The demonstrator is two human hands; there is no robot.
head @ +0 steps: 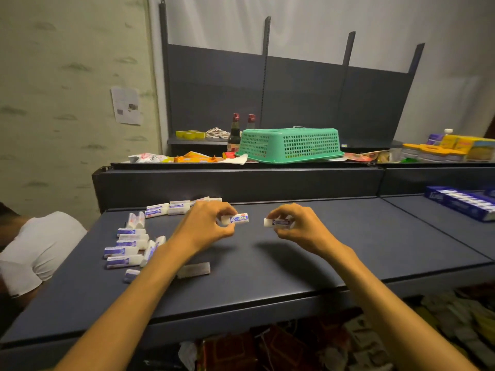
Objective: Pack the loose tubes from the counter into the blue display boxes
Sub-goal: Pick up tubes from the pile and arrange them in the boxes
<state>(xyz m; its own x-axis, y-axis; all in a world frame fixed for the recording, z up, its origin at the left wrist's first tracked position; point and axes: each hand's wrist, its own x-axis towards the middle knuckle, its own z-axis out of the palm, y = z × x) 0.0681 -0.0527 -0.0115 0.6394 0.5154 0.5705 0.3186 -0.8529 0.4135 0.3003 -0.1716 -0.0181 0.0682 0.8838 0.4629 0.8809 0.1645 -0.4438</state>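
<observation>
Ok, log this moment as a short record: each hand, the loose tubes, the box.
left hand: pinches one tube above the counter
right hand: pinches another tube
loose tubes: scattered on the counter's left side
blue display box: far right, holding a row of tubes
green basket: upturned on the rear shelf

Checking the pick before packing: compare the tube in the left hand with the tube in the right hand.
The left hand pinches its tube with the bright printed face up; the right hand pinches its tube showing a darker face. Left tube points right, right tube points left. Both are small, white-ended, held above the counter.
</observation>
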